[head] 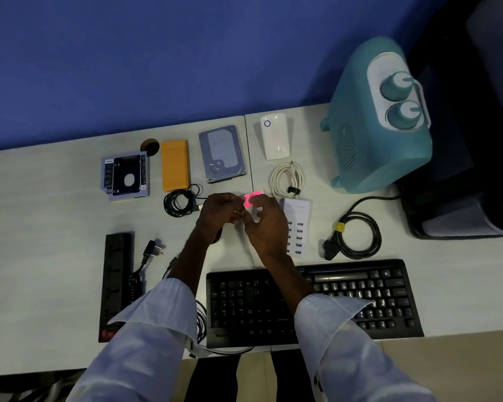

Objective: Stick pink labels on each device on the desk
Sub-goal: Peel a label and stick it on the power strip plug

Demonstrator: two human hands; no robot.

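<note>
pink labels (251, 198) pinched, left hand (221, 213), right hand (267, 226)

One head-worn camera looks steeply down from close above the worktop (41, 227), facing the far blue wall (128, 53).

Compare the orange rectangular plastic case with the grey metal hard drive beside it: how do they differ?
The orange rectangular plastic case is plain and narrower; the grey metal hard drive is wider, with a pale label. The case lies straighter; the drive is turned slightly. Both lie flat on the pale desk.
</note>
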